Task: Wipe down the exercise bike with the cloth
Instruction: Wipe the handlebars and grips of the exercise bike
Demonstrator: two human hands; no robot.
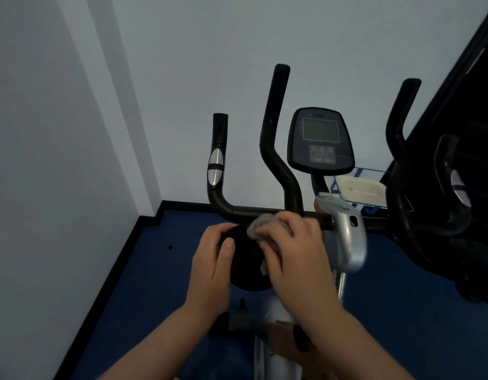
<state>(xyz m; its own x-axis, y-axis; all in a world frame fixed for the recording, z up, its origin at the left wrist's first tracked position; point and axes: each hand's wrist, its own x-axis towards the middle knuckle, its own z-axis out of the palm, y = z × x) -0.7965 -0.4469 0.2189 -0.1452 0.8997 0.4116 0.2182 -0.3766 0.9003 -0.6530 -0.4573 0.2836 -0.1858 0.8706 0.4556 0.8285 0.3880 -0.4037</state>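
Grey cloth bunched on black round part of exercise bike just below handlebar crossbar, right hand gripping and pressing it, left hand curled round that part's left edge, blue floor beneath, white walls behind.
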